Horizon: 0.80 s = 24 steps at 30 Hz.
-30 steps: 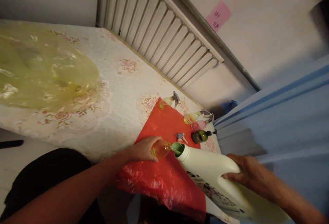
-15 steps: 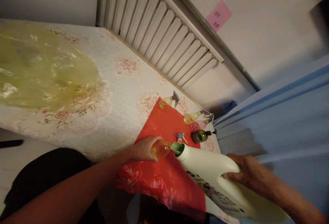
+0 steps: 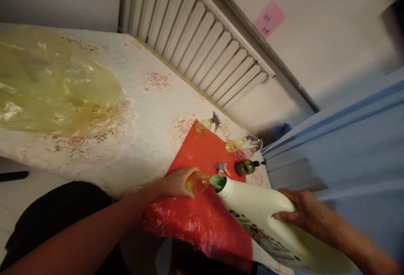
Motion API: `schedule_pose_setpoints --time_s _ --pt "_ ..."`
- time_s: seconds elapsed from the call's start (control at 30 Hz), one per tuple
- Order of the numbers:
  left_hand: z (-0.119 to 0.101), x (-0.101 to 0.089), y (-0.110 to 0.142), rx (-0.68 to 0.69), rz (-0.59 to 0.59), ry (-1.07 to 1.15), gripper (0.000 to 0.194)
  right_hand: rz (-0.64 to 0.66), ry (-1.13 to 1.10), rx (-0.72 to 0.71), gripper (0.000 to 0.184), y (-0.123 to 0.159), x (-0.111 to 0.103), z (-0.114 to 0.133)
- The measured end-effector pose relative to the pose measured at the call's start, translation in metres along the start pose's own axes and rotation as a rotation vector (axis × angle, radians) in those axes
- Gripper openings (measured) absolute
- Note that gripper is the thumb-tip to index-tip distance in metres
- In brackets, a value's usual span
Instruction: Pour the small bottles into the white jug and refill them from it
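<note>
My left hand [image 3: 180, 182] is closed around a small clear bottle [image 3: 198, 182], its open neck facing right. By its handle my right hand [image 3: 301, 209] grips a large pale detergent jug [image 3: 255, 201], tipped so that its green spout [image 3: 217, 181] meets the bottle's neck. Whether liquid is flowing, I cannot make out. Under both lies a red plastic sheet [image 3: 195, 153]. On it, just beyond the spout, is a detached grey spray head [image 3: 221, 167]. A dark green pump bottle [image 3: 244, 167] stands close behind the jug's mouth.
Spray bottles, one yellow [image 3: 235, 144], one pink [image 3: 243, 153] and one pale [image 3: 203, 126], stand at the sheet's far edge. A yellow plastic bag [image 3: 59, 89] covers the left of the flowered tablecloth [image 3: 142, 136]. A radiator [image 3: 195, 35] runs behind; a blue curtain [image 3: 356, 153] hangs right.
</note>
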<state>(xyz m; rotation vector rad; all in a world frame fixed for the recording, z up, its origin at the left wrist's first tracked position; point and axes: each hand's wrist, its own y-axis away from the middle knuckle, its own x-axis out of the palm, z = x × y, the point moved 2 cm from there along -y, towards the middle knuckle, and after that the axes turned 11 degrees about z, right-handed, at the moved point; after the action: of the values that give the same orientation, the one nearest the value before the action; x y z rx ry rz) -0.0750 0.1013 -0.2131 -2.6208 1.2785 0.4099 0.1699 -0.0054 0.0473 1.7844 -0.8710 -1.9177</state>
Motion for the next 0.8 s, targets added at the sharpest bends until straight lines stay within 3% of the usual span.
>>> schedule_pose_setpoints --time_s 0.8 --pt "0.0051 0.002 -0.0007 0.019 -0.017 0.005 0.083 -0.003 -0.003 -0.015 0.031 0.0005 -0.0013 0.0044"
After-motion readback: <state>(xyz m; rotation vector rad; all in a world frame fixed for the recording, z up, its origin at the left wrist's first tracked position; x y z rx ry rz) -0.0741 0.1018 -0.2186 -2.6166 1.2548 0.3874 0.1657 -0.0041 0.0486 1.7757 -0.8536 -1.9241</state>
